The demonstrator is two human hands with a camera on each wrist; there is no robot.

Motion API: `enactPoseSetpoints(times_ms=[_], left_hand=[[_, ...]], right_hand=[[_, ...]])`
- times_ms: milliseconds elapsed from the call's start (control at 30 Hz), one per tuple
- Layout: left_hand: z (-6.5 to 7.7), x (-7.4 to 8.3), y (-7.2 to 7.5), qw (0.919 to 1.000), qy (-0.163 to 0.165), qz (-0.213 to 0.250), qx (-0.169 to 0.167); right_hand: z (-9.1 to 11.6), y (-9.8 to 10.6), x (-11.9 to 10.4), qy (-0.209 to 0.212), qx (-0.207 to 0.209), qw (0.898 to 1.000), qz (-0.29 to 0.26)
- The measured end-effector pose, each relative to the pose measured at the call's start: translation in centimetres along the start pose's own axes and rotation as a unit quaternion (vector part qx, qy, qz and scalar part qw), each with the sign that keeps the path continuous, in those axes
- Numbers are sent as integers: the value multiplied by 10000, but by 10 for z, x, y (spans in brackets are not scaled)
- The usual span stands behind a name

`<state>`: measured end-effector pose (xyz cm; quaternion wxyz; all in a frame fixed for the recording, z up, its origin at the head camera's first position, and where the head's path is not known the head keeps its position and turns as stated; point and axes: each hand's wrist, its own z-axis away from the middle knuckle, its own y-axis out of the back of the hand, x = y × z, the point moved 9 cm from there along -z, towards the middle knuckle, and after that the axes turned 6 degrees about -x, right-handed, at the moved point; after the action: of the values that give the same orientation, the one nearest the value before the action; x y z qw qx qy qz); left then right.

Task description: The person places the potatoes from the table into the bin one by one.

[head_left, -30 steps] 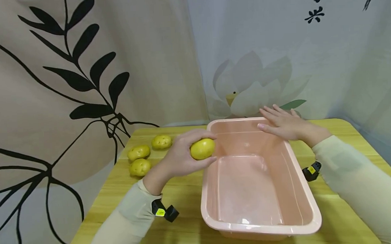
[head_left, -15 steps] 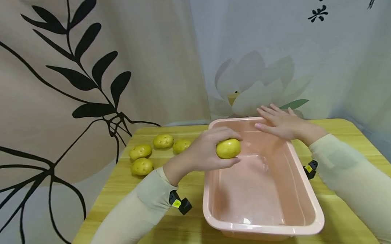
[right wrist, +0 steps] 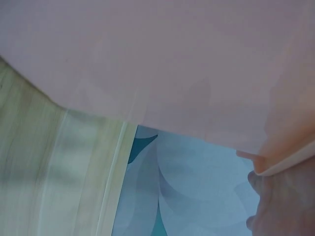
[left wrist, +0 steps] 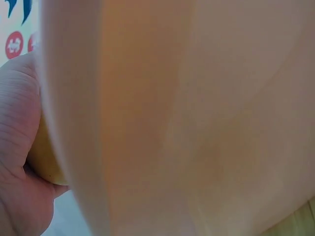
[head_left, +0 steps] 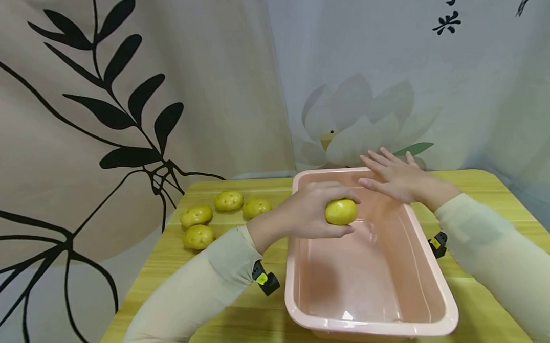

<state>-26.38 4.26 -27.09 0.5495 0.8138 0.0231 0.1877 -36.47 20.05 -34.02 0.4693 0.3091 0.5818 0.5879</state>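
Observation:
My left hand (head_left: pixel 320 210) grips a smooth yellow potato (head_left: pixel 341 211) between thumb and fingers, over the back left part of a pink plastic basin (head_left: pixel 371 328). At the left edge of the left wrist view, part of this potato (left wrist: pixel 47 157) shows beside the thumb, behind the basin's wall (left wrist: pixel 221 98). My right hand (head_left: pixel 392 179) lies with its fingers spread and straight at the basin's back right corner, touching the rim. The right wrist view has that hand (right wrist: pixel 290 201) low on the right, beside the basin's rim.
Several more potatoes (head_left: pixel 256 207) sit on the wooden table (head_left: pixel 244 321) left of the basin. A printed curtain (head_left: pixel 225 81) hangs right behind the table's back edge. Each wrist wears a small black camera (head_left: pixel 266 278).
My left hand has carried the potato rightward, from the basin's left rim to over its inside. Another potato on the table has come into view behind it. The right hand stays at the corner.

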Motion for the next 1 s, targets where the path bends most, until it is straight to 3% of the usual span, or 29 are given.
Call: enactPoseSetpoints(times_ms=[167,300,500,733,1000], left_hand=[[-8,-9,-6,9994,177,239,-156],[-11,-18,-16,9953,457,741,-428],[-13,-31,-24,9771,944,1777,-696],[-14,-33,-31,9637,1072,2202,-1067],[-11,-39,-53,9430,1222,2678,-1554]], right_hand=[[1,2,-3,-2,21,10000,37],[3,1,-3,-26,1,10000,-10],[5,0,-3,-32,29,10000,-16],[6,1,-4,-21,50,10000,-44],[2,-1,-5,-32,63,9999,-89]])
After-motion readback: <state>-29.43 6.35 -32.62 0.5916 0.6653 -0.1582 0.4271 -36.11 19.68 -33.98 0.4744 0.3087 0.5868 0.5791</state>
